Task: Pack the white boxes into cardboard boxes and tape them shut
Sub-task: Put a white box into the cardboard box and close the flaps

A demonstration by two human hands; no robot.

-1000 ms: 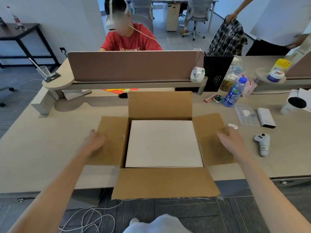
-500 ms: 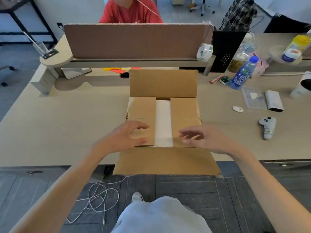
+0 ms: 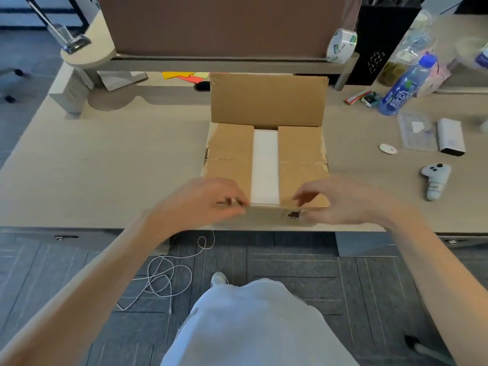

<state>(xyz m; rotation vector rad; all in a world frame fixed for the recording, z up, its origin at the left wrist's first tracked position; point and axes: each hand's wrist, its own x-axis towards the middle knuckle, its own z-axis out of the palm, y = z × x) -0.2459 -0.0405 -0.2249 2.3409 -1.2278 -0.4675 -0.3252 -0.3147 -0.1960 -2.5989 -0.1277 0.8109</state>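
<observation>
One wide-angle view from the person's head faces forward and steeply down over the table's (image 3: pixel 105 167) near edge. It sits close above the carton (image 3: pixel 266 101), which lies at the middle of that edge and fills the frame's centre. Both forearms run in from the bottom corners, and the left hand (image 3: pixel 200 202) and right hand (image 3: pixel 343 199) grip the carton's near flap. Floor (image 3: pixel 290 260) and trousers (image 3: pixel 258 326) fill the lower third. The divider (image 3: pixel 224 22) along the far edge is cropped at the top.

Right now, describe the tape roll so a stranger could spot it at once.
Follow the brown divider behind the cardboard box to its right end. The tape roll stands on edge there. It alone is round and whitish with green print.
</observation>
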